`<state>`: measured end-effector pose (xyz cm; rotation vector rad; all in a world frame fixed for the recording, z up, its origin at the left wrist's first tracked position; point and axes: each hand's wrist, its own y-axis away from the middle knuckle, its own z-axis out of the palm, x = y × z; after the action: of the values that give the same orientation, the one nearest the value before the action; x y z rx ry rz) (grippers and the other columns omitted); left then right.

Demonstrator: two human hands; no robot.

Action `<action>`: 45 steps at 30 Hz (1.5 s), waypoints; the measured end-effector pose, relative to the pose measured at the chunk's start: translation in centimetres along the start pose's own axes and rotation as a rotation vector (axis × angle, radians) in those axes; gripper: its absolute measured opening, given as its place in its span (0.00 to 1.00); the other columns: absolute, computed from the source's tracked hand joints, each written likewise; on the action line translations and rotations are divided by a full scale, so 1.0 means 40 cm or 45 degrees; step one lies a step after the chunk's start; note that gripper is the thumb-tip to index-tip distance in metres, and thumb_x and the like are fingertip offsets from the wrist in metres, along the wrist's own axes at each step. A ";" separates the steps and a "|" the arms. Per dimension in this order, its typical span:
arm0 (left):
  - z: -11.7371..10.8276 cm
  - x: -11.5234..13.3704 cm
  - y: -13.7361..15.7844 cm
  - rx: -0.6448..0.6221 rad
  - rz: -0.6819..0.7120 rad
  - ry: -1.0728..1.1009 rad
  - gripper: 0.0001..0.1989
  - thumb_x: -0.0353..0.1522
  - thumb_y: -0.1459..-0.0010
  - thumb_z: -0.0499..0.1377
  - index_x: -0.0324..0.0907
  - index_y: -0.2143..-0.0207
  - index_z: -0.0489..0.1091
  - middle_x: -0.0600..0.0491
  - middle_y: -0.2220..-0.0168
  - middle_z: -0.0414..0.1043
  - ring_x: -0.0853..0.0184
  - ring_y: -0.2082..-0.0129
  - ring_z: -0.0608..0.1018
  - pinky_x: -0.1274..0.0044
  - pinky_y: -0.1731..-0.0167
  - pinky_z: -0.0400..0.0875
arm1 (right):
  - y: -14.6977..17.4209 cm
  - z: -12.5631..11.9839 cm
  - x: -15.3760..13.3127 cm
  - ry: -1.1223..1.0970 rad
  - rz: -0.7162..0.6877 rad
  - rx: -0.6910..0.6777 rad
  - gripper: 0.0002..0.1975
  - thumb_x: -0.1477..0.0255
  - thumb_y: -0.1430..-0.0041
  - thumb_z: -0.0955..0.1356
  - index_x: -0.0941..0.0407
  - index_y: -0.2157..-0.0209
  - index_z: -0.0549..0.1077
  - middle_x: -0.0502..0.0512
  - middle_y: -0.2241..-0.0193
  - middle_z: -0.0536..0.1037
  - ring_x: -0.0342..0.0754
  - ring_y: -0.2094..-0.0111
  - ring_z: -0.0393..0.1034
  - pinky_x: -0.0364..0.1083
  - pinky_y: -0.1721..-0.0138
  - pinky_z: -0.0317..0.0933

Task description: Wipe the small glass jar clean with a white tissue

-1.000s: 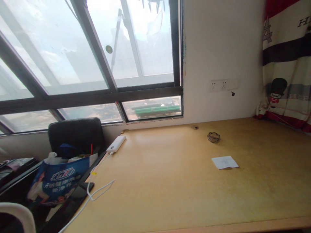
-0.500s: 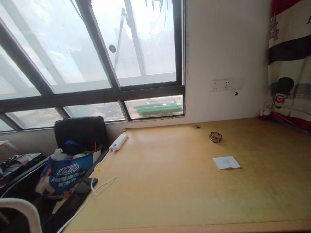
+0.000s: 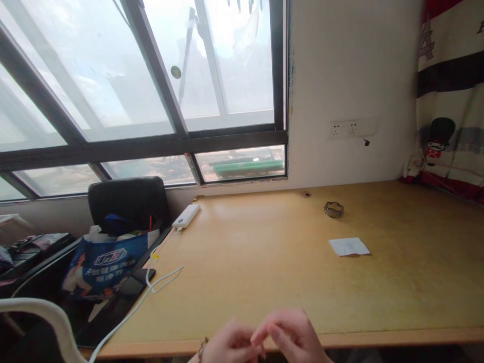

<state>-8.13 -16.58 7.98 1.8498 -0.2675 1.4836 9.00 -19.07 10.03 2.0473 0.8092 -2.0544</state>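
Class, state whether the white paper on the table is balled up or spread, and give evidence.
Spread: the white paper lies nearly flat on the table, its outline four-sided. Folded layers: cannot tell.

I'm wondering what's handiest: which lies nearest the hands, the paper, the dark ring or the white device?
The white paper, closest to the right hand. The dark ring lies beyond the paper; the white device sits farther back, leftward.

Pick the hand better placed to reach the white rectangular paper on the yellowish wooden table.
Probably the right hand: it looks nearer the white rectangular paper, while the left hand sits farther left.
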 end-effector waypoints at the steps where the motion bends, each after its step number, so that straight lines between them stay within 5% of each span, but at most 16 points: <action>1: -0.016 0.016 -0.049 0.094 0.125 0.040 0.14 0.40 0.47 0.52 0.38 0.69 0.68 0.53 0.74 0.68 0.71 0.74 0.71 0.76 0.70 0.67 | -0.043 -0.024 0.027 -0.025 0.028 0.255 0.23 0.57 0.44 0.56 0.55 0.76 0.73 0.55 0.78 0.74 0.45 0.74 0.69 0.44 0.67 0.61; 5: -0.060 0.078 -0.279 0.595 0.700 0.349 0.16 0.42 0.50 0.54 0.37 0.73 0.69 0.52 0.76 0.69 0.70 0.73 0.72 0.79 0.70 0.67 | -0.214 -0.113 0.165 -0.162 0.003 0.690 0.25 0.55 0.46 0.57 0.58 0.87 0.65 0.51 0.87 0.67 0.41 0.82 0.62 0.41 0.74 0.59; 8: -0.062 0.080 -0.421 0.594 0.626 0.429 0.20 0.45 0.53 0.54 0.35 0.70 0.70 0.57 0.88 0.61 0.74 0.87 0.64 0.83 0.88 0.58 | -0.291 -0.155 0.272 -0.276 0.158 0.592 0.27 0.51 0.51 0.59 0.57 0.91 0.59 0.47 0.93 0.59 0.38 0.90 0.53 0.39 0.87 0.49; 11: -0.051 0.045 -0.493 0.577 0.482 0.516 0.23 0.48 0.56 0.55 0.34 0.71 0.70 0.61 0.93 0.53 0.77 0.93 0.56 0.84 0.93 0.50 | -0.305 -0.171 0.345 -0.380 0.268 0.681 0.25 0.50 0.54 0.61 0.57 0.88 0.60 0.44 0.93 0.57 0.37 0.92 0.49 0.38 0.90 0.43; 19: -0.046 0.011 -0.481 0.530 0.529 0.559 0.21 0.46 0.54 0.55 0.35 0.74 0.70 0.61 0.93 0.54 0.77 0.93 0.58 0.83 0.92 0.54 | -0.282 -0.163 0.351 -0.312 0.302 0.780 0.28 0.50 0.50 0.57 0.57 0.90 0.59 0.47 0.94 0.59 0.38 0.92 0.52 0.39 0.90 0.46; 23: -0.069 0.022 -0.465 0.664 0.626 0.593 0.16 0.41 0.56 0.59 0.34 0.75 0.71 0.51 0.80 0.71 0.70 0.77 0.73 0.81 0.74 0.68 | -0.285 -0.168 0.346 -0.172 0.253 0.921 0.26 0.52 0.49 0.58 0.57 0.89 0.60 0.47 0.92 0.60 0.38 0.90 0.55 0.39 0.86 0.50; 28: -0.096 0.011 -0.466 0.651 0.458 0.807 0.17 0.39 0.53 0.58 0.32 0.67 0.68 0.42 0.72 0.74 0.63 0.71 0.76 0.71 0.63 0.69 | -0.280 -0.184 0.363 -0.106 0.269 1.076 0.22 0.54 0.50 0.60 0.57 0.85 0.62 0.45 0.91 0.61 0.39 0.89 0.54 0.39 0.87 0.50; 37: -0.093 -0.006 -0.486 0.597 0.518 0.897 0.17 0.35 0.51 0.57 0.35 0.60 0.62 0.41 0.69 0.73 0.62 0.68 0.76 0.67 0.59 0.67 | -0.276 -0.189 0.365 -0.103 0.248 1.027 0.19 0.56 0.50 0.60 0.57 0.83 0.62 0.45 0.88 0.62 0.39 0.88 0.56 0.39 0.86 0.51; 45: -0.082 0.000 -0.482 0.597 0.570 0.841 0.17 0.36 0.58 0.62 0.35 0.66 0.66 0.42 0.64 0.72 0.63 0.64 0.75 0.71 0.59 0.67 | -0.275 -0.181 0.345 -0.055 0.260 0.977 0.20 0.56 0.50 0.60 0.57 0.84 0.62 0.46 0.90 0.62 0.39 0.88 0.55 0.39 0.86 0.50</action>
<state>0.52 -0.82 0.24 1.5649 -0.0020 2.5489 9.45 -2.65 0.31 2.2566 -0.2586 -2.5058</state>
